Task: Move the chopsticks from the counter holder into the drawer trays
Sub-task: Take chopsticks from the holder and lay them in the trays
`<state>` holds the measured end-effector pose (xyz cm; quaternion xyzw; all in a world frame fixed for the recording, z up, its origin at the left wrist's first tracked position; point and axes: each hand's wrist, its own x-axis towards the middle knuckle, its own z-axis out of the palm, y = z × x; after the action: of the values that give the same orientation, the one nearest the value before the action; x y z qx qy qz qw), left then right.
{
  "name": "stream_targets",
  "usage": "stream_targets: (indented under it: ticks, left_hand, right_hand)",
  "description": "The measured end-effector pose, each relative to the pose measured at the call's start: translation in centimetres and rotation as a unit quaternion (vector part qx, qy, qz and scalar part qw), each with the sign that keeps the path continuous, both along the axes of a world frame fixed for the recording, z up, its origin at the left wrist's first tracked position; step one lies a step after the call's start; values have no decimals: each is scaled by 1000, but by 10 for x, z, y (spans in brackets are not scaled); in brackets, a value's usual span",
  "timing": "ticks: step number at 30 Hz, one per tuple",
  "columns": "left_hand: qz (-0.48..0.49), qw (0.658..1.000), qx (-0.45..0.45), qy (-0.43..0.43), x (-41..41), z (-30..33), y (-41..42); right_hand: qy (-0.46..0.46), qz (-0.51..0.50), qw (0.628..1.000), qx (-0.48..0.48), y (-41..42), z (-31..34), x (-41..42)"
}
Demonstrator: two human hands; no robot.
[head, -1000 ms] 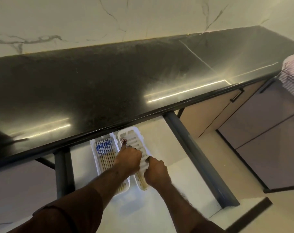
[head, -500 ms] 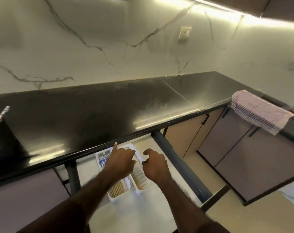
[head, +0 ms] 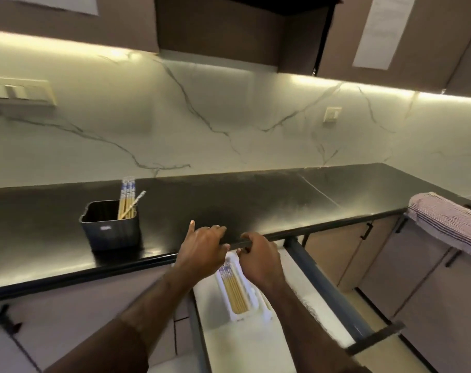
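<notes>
the chopsticks point(head: 232, 288) in the white tray point(head: 261, 309) lay low in the frame's centre, long axes running up and slightly left, patterned blue ends toward the counter point(head: 255, 200), plain tips toward the frame's bottom. more chopsticks stood near upright in the dark holder point(head: 111, 224) at left centre, patterned ends up, one leaning right. the left hand point(head: 202, 251) and right hand point(head: 260, 261) hovered over the drawer point(head: 245, 345) at the counter edge, both empty with fingers loosely curled; motion blur made fingertip contact with the edge hard to judge. half a second before, both hands were lower over the trays and the holder was barely in frame.
</notes>
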<state>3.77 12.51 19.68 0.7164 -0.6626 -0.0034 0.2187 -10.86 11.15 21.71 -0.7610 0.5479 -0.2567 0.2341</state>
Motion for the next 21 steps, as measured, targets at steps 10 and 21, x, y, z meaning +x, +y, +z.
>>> stream_targets:
  ticks: [10, 21]
  left_hand:
    - [69, 996, -46, 23, 158, 26, 65]
    - [61, 997, -42, 33, 318, 22, 63]
  right_hand:
    - [-47, 78, 996, -5, 38, 22, 165]
    - [-57, 80, 995, -2, 22, 10, 318]
